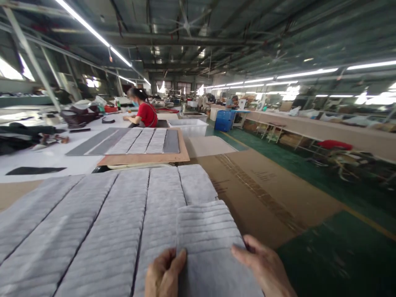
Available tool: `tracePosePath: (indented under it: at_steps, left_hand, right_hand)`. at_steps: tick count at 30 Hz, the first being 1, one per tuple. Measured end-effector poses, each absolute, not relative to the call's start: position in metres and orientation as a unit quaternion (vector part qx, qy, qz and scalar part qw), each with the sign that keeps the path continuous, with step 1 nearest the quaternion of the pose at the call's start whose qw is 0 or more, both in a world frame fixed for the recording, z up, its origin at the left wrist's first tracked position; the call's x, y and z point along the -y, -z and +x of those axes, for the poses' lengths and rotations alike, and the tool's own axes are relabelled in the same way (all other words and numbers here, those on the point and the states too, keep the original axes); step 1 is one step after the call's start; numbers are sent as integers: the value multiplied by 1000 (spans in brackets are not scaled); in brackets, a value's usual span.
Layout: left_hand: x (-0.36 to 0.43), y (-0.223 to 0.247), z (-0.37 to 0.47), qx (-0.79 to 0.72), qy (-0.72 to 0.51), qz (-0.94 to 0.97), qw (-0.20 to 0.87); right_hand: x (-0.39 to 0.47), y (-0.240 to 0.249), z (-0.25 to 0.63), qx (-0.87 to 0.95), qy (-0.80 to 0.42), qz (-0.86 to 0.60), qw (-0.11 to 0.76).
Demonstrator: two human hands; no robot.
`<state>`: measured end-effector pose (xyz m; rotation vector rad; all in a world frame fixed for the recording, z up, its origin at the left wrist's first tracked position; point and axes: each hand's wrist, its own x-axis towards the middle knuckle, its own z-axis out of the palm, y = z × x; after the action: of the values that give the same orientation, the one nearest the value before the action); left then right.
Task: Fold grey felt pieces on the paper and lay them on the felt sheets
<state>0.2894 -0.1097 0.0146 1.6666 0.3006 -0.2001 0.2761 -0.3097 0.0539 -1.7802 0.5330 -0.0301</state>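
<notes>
A light grey, ribbed plush fabric panel (210,239) lies at the near right, its far end on top of a row of similar panels. My left hand (165,272) pinches its left edge between thumb and fingers. On the opposite edge, my right hand (262,264) grips the same panel, thumb on top and fingers curled partly out of sight below. Beside it, several grey plush strips (120,222) are laid side by side, with dark narrow gaps between them. The panel's near end runs out of the frame.
Beyond the strips, a board (182,150) carries more striped pieces. A person in a red top (147,114) sits at the white table (83,142). Flattened cardboard (297,198) covers the green floor at right. A white bin (190,128) and blue barrel (224,120) stand further back.
</notes>
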Motion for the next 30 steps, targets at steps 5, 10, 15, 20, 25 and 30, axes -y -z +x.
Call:
tracePosePath:
  at_steps: [5, 10, 15, 20, 25, 30]
  left_hand:
    - [146, -21, 359, -131, 35, 815, 563]
    - [167, -20, 410, -159, 11, 868, 470]
    - [181, -13, 447, -204, 29, 913, 351]
    - [189, -7, 461, -225, 53, 939, 256]
    - [188, -3, 462, -224, 75, 949, 207]
    - [186, 0, 465, -215, 91, 955, 185]
  right_hand:
    - [344, -32, 364, -198, -6, -796, 572]
    - [361, -8, 421, -170, -16, -817, 551]
    - [372, 10, 455, -175, -26, -835, 521]
    - [373, 18, 470, -174, -46, -856, 485]
    - [374, 27, 471, -180, -53, -860, 475]
    - [373, 30, 472, -187, -55, -855, 480]
